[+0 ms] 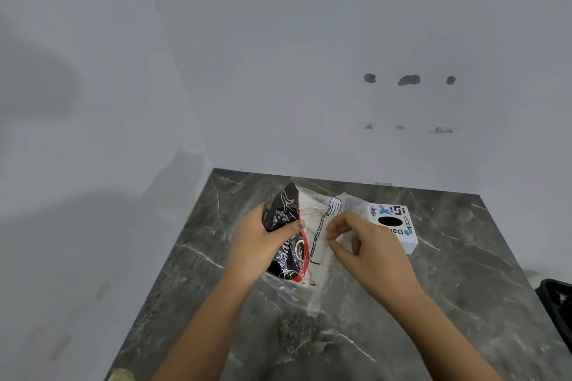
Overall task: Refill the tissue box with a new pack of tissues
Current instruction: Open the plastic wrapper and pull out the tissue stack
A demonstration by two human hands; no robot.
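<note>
Head view. Early in the task, by the look of it: tissue pack (297, 235) not yet out of its wrapper, tissue box (397, 226) not yet refilled, its dark oval slot showing no tissue. Ahead, probably: opening the plastic, freeing the stack, getting the box open, loading, closing. Whether the wrapper is torn yet, cannot tell; the plastic near the wrists looks loose and flattened.

Pack held just above the surface (464, 288), roughly at its middle, between both hands. Left hand (258, 241) wrapped round the dark printed side, thumb pressed across the front, fingers hidden behind. Right hand (368, 252) pinching the clear film near the label, thumb and forefinger drawn together on a fold of plastic, other fingers curled loosely. Box just beyond the right hand, resting flat on the surface, partly covered by the knuckles.

Wrapper: thin, glossy, crinkled film; one part black with red edge and pale curling print, the other part clear with a boxed block of small text, white tissue showing through. Soft, yielding, no fixed shape. Box: stiff white card, rectangular, crisp corners, printed logos on top. Surface: dark grey polished stone with pale veins, hard and smooth. Pale plain wall (309, 71) behind, pocked with a few small holes. Dark object (557, 303) at the right edge, cut off, unclear.
</note>
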